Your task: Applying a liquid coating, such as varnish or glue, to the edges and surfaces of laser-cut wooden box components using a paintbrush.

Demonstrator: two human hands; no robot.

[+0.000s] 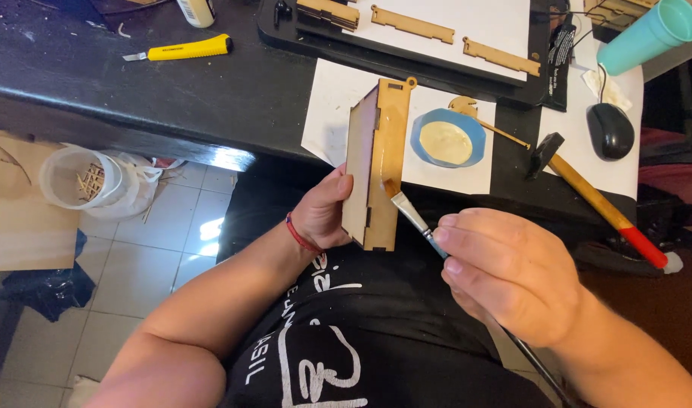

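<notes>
We hold the wooden box [372, 162] upright over our lap, our left hand [323, 211] wrapped around its near end. Our right hand [512, 276] grips the brush [408, 210], its tip touching the box's edge. Glue glistens along that edge; more flat pieces [410, 24] lie unglued on the far tray [285, 38].

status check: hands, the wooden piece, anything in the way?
Left hand grips wooden box piece upright. Right hand holds paintbrush, bristles on its edge. Nothing between.

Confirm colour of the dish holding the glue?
Blue dish, pale cream glue inside; only the head view shows it.
</notes>
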